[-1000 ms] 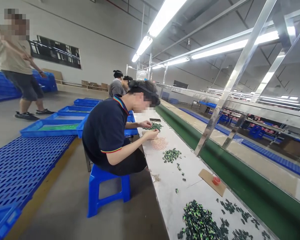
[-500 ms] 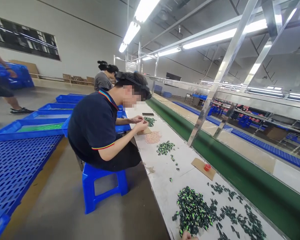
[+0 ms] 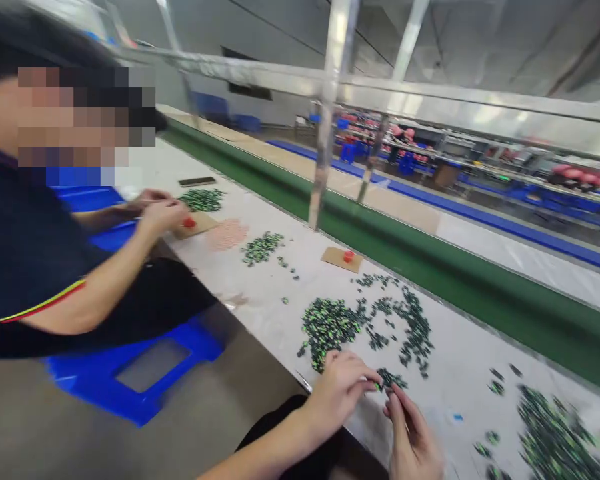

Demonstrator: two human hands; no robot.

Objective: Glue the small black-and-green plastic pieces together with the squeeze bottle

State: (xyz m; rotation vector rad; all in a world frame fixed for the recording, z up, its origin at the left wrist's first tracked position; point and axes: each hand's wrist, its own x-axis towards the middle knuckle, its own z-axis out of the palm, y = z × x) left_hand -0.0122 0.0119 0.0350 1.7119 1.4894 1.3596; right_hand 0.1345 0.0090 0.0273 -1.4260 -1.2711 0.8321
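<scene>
My left hand (image 3: 341, 385) is closed in a pinch on a small black-and-green piece (image 3: 379, 386) above the near edge of the white table. Facing it, my right hand (image 3: 414, 437) has thumb and fingers pressed together close to that piece. What lies between its fingertips is too small and blurred to make out. Just beyond my fingertips is a small cluster of dark pieces (image 3: 393, 378). A dense pile of black-and-green pieces (image 3: 333, 323) lies beyond my left hand, and loose dark pieces (image 3: 415, 323) spread to its right.
At left a co-worker (image 3: 35, 267) sits on a blue stool (image 3: 130, 380), hands over the table. A cardboard piece (image 3: 335, 259) bears a red item (image 3: 349, 256). Another pile (image 3: 555, 433) lies at lower right. A metal post (image 3: 325, 140) stands by the green belt (image 3: 460, 300).
My view has swung right and down, so the co-worker appears larger at the left. Both my hands now show; earlier only some fingertips were visible at the bottom edge.
</scene>
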